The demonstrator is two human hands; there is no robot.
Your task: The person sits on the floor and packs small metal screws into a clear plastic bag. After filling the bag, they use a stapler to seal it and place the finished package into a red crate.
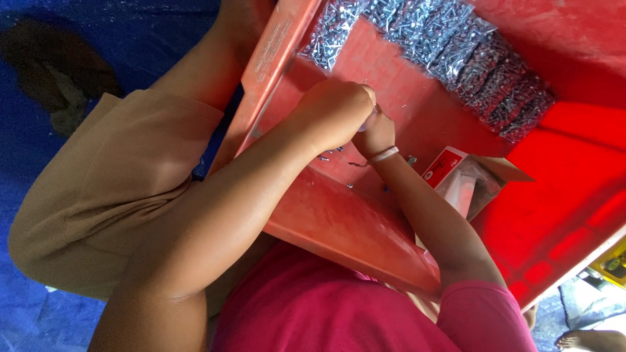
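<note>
Item: red plastic tray [391,111], screws inside. Left hand [336,111] curled into a loose fist over the tray floor; right hand [375,133], white band at the wrist, pressed against it at its 4 o'clock. Fingers bunched around something small; contents cannot be told. Heap of silver screws [456,52] lies at 1 o'clock from both hands, running toward 4 o'clock, nearer the right hand. Small carton [466,179] at 4 o'clock.

Bare floor of the red tray [391,72] lies open beside the screw heap [456,52]; cardboard box [466,179] blocks the near corner.
</note>
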